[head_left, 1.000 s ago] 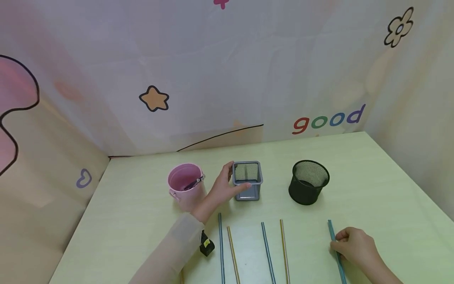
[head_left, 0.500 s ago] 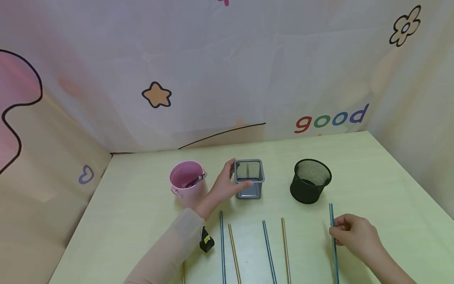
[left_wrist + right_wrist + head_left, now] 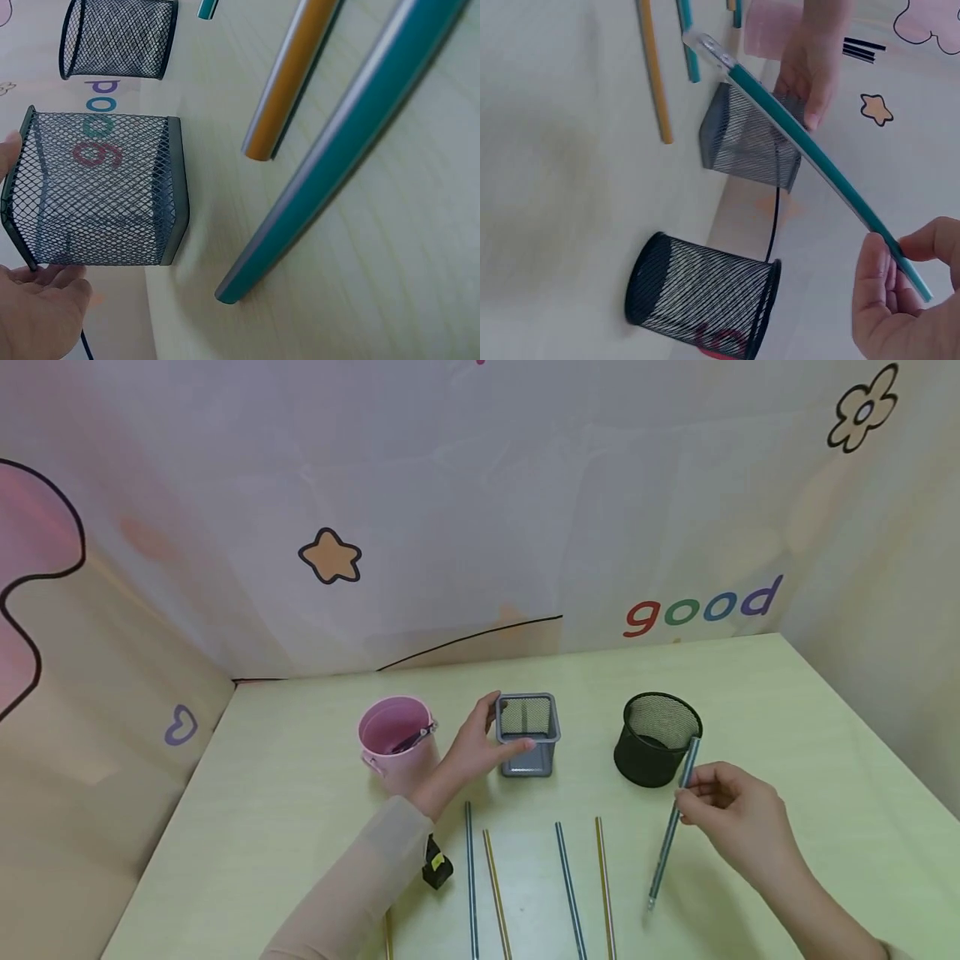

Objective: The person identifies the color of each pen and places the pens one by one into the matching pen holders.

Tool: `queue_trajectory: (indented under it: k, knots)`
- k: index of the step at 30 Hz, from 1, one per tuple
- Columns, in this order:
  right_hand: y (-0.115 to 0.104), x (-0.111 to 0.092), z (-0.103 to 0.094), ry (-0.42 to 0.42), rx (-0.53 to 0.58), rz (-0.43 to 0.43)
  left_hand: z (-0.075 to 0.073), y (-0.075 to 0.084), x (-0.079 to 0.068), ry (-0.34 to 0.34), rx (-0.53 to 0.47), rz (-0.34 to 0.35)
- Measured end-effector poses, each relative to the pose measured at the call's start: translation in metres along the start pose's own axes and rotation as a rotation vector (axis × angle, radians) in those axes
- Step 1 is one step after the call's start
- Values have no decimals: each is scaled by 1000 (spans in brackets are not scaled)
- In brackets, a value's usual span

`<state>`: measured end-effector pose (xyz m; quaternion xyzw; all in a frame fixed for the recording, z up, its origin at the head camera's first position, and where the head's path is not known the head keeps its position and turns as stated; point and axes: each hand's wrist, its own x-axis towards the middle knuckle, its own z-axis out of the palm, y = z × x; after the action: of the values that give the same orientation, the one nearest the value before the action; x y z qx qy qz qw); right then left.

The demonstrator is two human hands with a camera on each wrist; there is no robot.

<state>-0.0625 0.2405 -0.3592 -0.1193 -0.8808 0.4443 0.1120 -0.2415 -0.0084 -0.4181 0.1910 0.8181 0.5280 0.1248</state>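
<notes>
Your left hand grips the square holder, probably to steady it; your right hand pinches the pencil high, eraser down, near the round cup, leaving its length free.

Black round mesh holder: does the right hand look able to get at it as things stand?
Probably yes: the right hand is close to the black round mesh holder, with only the pencil it pinches showing between them.

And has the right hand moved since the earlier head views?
Yes: against the black mesh cup, the right hand, pinching a teal pencil, has moved up the view, closer to the cup.
</notes>
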Motion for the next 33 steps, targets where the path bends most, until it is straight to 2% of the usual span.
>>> queue_trajectory:
  k: [4, 8, 18, 28, 33]
  knots:
    - [-13, 2, 3, 94, 82, -79, 0, 0, 0, -3, -5, -1]
    - [-23, 4, 11, 179, 164, -119, -2, -1, 0, -1, -4, 5]
    - [-43, 14, 30, 318, 352, -203, -1, -5, 1, 2, -2, 27]
    - [-56, 29, 42, 355, 567, -334, 0, -4, -2, 0, -7, 18]
    - [-57, 37, 46, 347, 581, -399, 0, -2, 0, -2, -4, 30]
